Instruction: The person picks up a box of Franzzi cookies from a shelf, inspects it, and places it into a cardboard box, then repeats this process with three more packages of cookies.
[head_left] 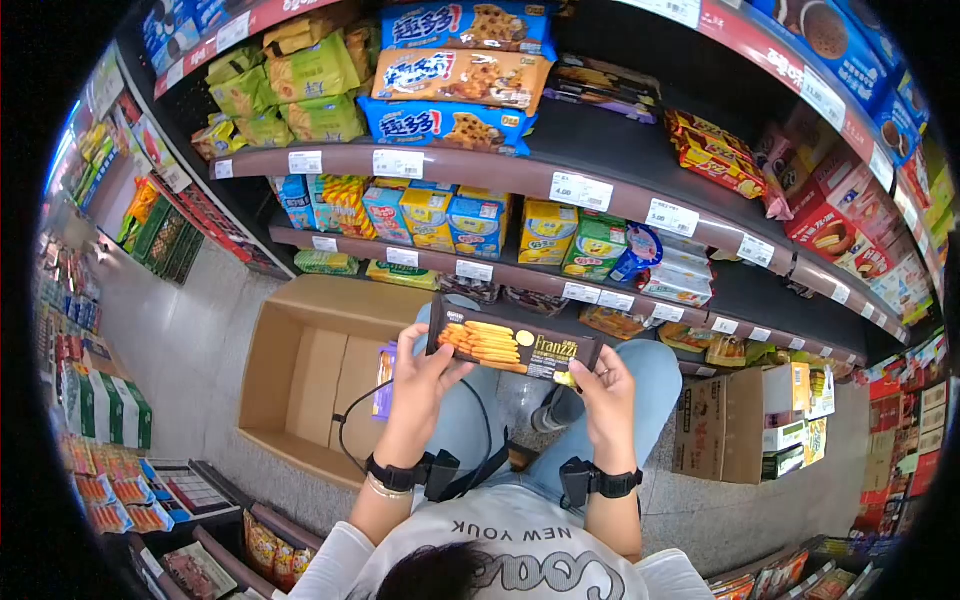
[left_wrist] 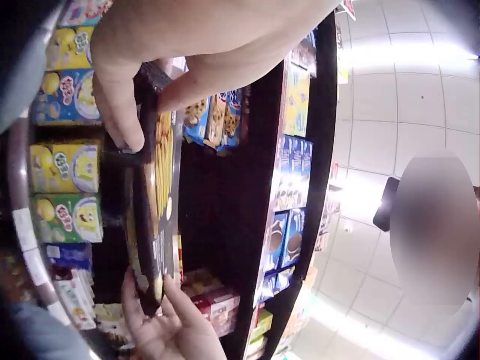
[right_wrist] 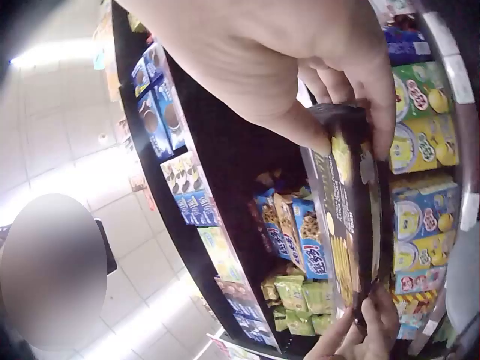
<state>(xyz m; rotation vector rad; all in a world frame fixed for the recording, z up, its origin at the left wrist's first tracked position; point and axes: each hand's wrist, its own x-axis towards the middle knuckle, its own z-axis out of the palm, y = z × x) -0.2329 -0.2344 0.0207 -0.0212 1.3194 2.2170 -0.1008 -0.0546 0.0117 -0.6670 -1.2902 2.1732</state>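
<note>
A dark Franzzi biscuit pack (head_left: pixel 478 343), with finger biscuits printed on its front, is held level over the person's knees in the head view. The left hand (head_left: pixel 418 378) grips its left end, thumb on the front face. At the other end, the right hand (head_left: pixel 606 398) pinches the corner between thumb and fingers. Seen from the left wrist, the pack (left_wrist: pixel 165 180) runs lengthwise between the left hand (left_wrist: pixel 187 45) above and the right hand (left_wrist: pixel 176 330) below. The right wrist view shows the pack (right_wrist: pixel 349 202) edge-on, its printed side partly visible.
An open cardboard box (head_left: pixel 290 370) stands on the floor at left, with a purple pack (head_left: pixel 383 380) by its right side. Another carton (head_left: pixel 715 425) holding boxed goods is at right. Ahead, shelves carry cookie packs (head_left: pixel 455 75) and small boxes (head_left: pixel 548 232).
</note>
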